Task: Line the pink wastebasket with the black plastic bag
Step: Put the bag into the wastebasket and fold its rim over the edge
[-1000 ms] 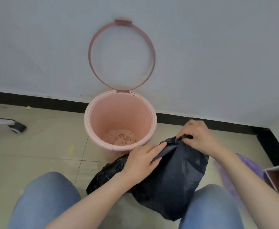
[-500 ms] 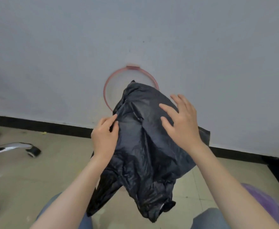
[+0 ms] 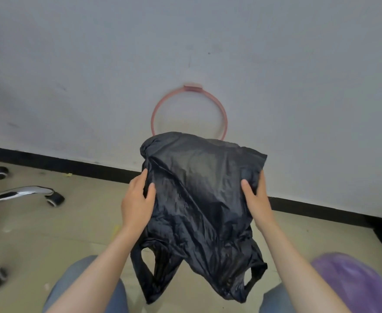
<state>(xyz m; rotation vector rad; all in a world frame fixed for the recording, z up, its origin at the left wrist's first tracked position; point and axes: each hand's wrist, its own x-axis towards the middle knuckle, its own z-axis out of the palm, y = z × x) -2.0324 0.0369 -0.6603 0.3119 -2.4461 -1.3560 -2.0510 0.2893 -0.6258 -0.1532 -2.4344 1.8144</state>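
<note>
My one head camera looks forward and down, close over my hands, toward the wall (image 3: 95,64) and floor (image 3: 50,233).

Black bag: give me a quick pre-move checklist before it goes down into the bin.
1. Left hand gripping the black bag: ok.
2. Right hand gripping it: ok.
3. Bag mouth opened: not ok; handle loops hang low, unspread.
4. Pink ring flipped up against the wall: ok.
5. Wastebasket body in view: not ok, hidden behind the bag.
6. Basket inside clean: cannot tell.
</note>
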